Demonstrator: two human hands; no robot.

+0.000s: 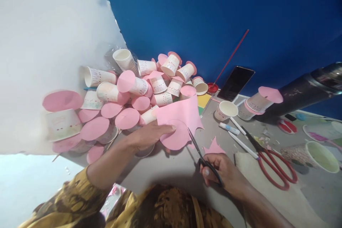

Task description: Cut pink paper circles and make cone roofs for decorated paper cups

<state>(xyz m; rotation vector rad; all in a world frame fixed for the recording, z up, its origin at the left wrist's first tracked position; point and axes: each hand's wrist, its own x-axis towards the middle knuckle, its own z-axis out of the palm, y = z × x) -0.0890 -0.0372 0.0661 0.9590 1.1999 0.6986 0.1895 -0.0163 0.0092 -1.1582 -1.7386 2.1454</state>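
Note:
My left hand grips a sheet of pink paper, thumb on top and fingers mostly hidden beneath. A round outline shows on the sheet, and its lower edge is cut to a curve. In my right hand are black-handled scissors, fingers wrapped round the handles. Their blades point up and left, with the tip at the paper's right side beside the curve. A jagged pink offcut lies just above my right hand. Beyond the sheet is a heap of decorated paper cups with pink discs on them.
A stack of plain paper cups stands behind the heap. To the right lie large red-handled scissors, markers, a glue tube and several cups. A phone leans against the blue wall. A dark cylinder is at far right.

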